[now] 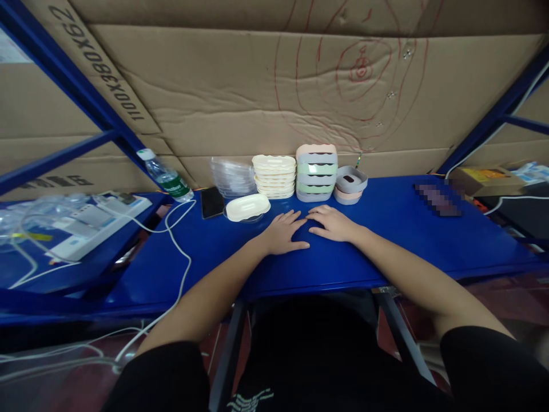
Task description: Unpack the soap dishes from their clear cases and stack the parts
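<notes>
My left hand (283, 233) lies flat on the blue table (300, 272), fingers spread, holding nothing. Close beside it, my right hand (331, 223) also rests on the tabletop with its fingers stretched out, and the fingertips of both almost meet. Just left of my left hand is a cream oval tray (247, 208) on a clear plastic piece. Behind the hands stand a stack of cream trays (274, 176), a taller stack of pink, grey and green oval dishes (316, 173), and a low stack of grey and pink dishes (351, 182). Nested clear plastic covers (232, 177) stand farther left.
A phone (213, 203) and a water bottle (167, 177) stand left of the trays. White cables (187, 260) run over the table's left side. A pixelated dark object (438, 199) and a cardboard box (489, 182) are at the right. Cardboard (206, 91) walls the back.
</notes>
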The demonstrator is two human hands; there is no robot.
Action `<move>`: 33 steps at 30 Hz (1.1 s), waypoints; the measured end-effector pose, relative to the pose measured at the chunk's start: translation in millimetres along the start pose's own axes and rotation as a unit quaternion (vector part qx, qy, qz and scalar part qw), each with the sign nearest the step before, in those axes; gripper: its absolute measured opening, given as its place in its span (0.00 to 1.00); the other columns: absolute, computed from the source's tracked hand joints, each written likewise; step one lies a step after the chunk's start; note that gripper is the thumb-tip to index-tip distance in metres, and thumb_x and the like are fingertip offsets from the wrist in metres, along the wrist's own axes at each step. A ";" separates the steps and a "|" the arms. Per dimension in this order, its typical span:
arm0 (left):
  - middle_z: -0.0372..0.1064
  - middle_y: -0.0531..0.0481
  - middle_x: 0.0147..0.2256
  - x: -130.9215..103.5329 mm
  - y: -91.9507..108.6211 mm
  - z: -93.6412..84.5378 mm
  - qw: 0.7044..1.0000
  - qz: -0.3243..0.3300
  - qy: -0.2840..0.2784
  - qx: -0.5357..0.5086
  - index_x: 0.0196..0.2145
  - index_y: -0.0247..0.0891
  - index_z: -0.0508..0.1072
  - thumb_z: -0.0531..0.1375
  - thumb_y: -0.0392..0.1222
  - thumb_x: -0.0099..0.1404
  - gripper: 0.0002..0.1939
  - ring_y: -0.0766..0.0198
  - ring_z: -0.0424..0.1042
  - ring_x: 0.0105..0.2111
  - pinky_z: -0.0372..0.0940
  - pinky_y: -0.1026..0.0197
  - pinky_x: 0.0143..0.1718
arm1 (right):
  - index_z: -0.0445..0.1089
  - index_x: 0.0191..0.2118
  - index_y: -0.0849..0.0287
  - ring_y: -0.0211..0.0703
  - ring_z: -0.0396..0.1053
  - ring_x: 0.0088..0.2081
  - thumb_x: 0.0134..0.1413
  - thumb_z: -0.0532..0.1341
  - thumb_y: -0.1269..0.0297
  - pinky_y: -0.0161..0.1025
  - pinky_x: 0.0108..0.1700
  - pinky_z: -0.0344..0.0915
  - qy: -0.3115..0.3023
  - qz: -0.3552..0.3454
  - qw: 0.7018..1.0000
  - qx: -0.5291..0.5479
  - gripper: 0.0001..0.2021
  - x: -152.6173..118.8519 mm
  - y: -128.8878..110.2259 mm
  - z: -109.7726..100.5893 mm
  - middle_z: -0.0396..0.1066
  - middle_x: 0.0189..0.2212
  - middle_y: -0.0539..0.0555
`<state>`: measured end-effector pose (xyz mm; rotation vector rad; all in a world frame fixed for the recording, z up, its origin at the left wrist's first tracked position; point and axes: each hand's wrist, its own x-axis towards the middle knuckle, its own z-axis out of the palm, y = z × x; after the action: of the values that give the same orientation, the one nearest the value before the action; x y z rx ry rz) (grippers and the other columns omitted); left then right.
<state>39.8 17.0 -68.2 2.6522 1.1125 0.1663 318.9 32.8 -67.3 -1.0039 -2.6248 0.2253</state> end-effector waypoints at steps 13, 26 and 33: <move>0.82 0.35 0.59 -37.6 -93.9 -59.4 0.943 -0.108 0.304 0.083 0.55 0.47 0.85 0.78 0.66 0.57 0.34 0.28 0.76 0.62 0.57 0.22 0.70 | 0.77 0.69 0.57 0.70 0.74 0.70 0.77 0.62 0.43 0.69 0.70 0.72 -0.016 -0.009 1.000 0.002 0.28 -0.9 3.4 -5.3 0.76 0.69 0.69; 0.74 0.28 0.69 -50.7 -100.1 -74.9 0.944 -0.282 0.129 0.108 0.74 0.42 0.72 0.68 0.81 0.59 0.57 0.22 0.69 0.70 0.54 0.28 0.70 | 0.77 0.70 0.58 0.69 0.74 0.71 0.77 0.63 0.46 0.68 0.71 0.72 -0.026 0.000 1.000 0.000 0.28 -1.3 0.3 -9.5 0.76 0.71 0.68; 0.79 0.30 0.64 -49.4 -101.9 -73.6 0.946 -0.273 0.136 0.105 0.70 0.42 0.77 0.66 0.79 0.62 0.50 0.26 0.72 0.66 0.55 0.25 0.69 | 0.77 0.70 0.59 0.69 0.74 0.71 0.77 0.63 0.45 0.68 0.71 0.72 -0.029 -0.002 1.000 0.004 0.28 -1.5 0.2 -10.5 0.76 0.71 0.69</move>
<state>-79.5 64.6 -26.4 2.4187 2.0093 0.3245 323.7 32.2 -57.9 -1.0044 -2.6741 0.2681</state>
